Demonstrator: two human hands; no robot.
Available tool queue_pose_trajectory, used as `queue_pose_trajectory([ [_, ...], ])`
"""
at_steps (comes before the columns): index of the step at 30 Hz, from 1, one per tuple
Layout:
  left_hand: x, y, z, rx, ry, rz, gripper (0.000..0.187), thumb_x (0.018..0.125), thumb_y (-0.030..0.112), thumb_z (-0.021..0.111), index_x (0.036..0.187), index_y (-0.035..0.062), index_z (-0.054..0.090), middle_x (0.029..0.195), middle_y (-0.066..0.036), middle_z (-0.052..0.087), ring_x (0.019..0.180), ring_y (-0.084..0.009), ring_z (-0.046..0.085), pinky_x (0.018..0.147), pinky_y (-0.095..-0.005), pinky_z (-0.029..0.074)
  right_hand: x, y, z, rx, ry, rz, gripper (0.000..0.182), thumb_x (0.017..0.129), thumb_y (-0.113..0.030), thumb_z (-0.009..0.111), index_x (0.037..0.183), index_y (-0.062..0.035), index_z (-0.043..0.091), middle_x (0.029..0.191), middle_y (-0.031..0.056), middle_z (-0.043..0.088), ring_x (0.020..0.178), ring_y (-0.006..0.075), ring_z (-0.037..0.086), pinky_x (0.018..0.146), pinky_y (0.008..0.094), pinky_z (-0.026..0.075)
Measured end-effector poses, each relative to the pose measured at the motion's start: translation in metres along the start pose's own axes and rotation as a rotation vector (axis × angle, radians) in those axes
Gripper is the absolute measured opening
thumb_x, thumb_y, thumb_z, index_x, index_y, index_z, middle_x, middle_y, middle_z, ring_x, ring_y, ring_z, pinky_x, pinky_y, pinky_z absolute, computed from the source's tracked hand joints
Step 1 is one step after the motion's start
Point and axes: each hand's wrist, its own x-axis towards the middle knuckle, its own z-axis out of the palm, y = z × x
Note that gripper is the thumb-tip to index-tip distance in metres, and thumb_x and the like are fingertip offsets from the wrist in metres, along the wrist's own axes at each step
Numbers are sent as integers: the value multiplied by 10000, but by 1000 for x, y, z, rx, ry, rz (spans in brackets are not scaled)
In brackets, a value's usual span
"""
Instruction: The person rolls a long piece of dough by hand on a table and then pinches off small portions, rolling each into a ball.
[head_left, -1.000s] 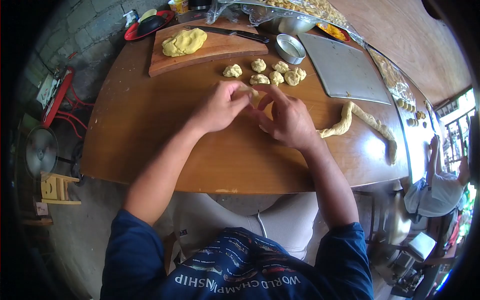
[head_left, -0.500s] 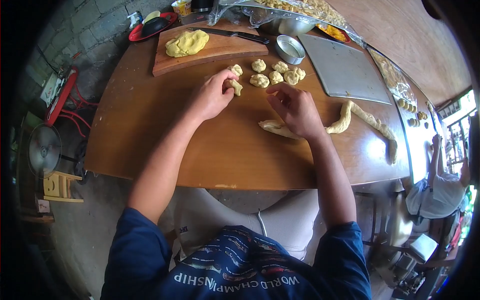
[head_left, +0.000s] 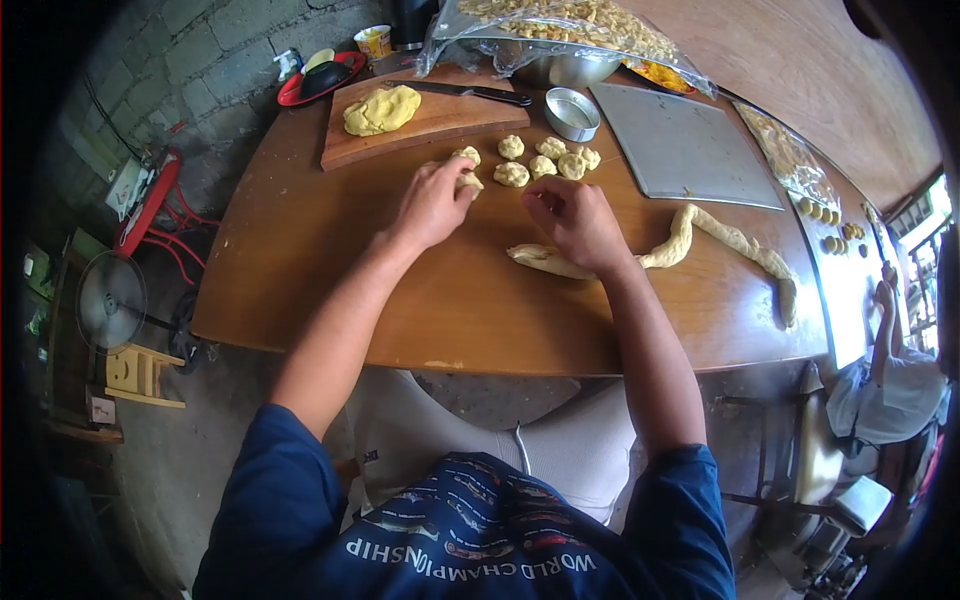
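My left hand [head_left: 430, 208] is closed around a small piece of dough [head_left: 470, 182], just above the table. Beyond its fingertips lies another dough lump [head_left: 467, 155], partly hidden. My right hand [head_left: 580, 222] has its fingers curled in, with nothing visible in them. Beneath that hand runs a long rope of dough [head_left: 675, 240]; its torn left end [head_left: 545, 260] sticks out and the rest bends away to the right. Several rough dough lumps [head_left: 511, 175] sit in a loose cluster between and beyond my hands.
A cutting board [head_left: 345, 150] holds a large yellow dough mass [head_left: 383, 110] and a black-handled knife [head_left: 465, 92]. Near it stand a round metal tin [head_left: 572, 115] and a flat metal tray [head_left: 690, 145]. Another person [head_left: 895, 395] is at the far right beside a table with small dough balls.
The view has shifted slightly. My left hand still has the dough piece, close to the other lump. The fingers of my right hand have drawn closer together.
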Motion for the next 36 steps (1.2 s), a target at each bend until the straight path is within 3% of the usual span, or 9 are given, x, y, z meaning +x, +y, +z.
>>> queue_pose_trajectory([
  [4,13,-27,-4,316,-9,-88,396,1010,192,694,1343,-23,688,1239,-217,680,1177,-394,668,1032,-473,538,2,6,-3,-26,-9,22,216,987,-203,717,1053,-8,783,873,202,770,799,362,757,762,443,586],
  [7,23,-30,7,245,27,14,387,1008,183,697,1348,-2,689,1231,-203,687,1178,-396,668,1047,-469,537,2,12,0,-9,18,-1,232,1018,-240,717,1070,-23,781,820,150,752,716,242,701,739,388,558],
  [15,63,-43,14,-46,163,5,414,945,221,814,1306,43,715,1335,-180,725,1213,-338,706,1033,-443,560,0,7,-12,-30,17,53,261,1020,-257,720,1082,-13,785,844,174,763,766,261,735,763,399,565],
  [17,60,-41,-8,-170,-169,-198,324,940,240,828,1194,47,772,1211,-153,773,1112,-282,744,983,-402,575,0,2,-16,-8,17,66,266,1019,-262,722,1078,-10,785,846,177,764,768,262,736,761,399,564],
  [18,57,-49,-8,-225,-149,-143,217,990,176,798,1152,32,789,1062,-91,795,1034,-161,736,923,-336,566,1,1,-18,-19,9,58,260,1016,-261,725,1080,-17,788,853,168,772,769,262,737,762,396,566],
  [21,39,-66,-14,-55,12,89,216,1006,174,787,1159,22,780,983,-47,788,920,-126,713,869,-308,568,-1,2,-19,-2,-110,6,251,1003,-261,743,1087,-30,793,886,144,788,786,259,741,765,387,571],
  [28,35,-64,-23,-296,-252,-109,270,995,216,806,1173,24,740,1068,-56,744,887,-120,641,831,-314,555,-4,-2,-23,-28,-484,-67,311,923,-303,819,1097,-46,798,988,143,802,915,300,766,844,419,592],
  [33,29,-27,-35,-181,-8,41,269,952,205,831,1147,56,721,1094,-67,702,894,-179,670,858,-353,581,-10,-1,-29,-144,-514,-74,373,883,-309,863,1138,-44,799,1069,159,792,978,329,749,893,420,577],
  [36,11,16,-32,-377,-243,155,374,936,211,860,1258,94,708,1180,-36,687,1000,-171,637,894,-353,565,-8,-6,-35,-139,-557,18,395,897,-309,864,1184,-48,789,1122,154,786,993,325,743,905,412,572],
])
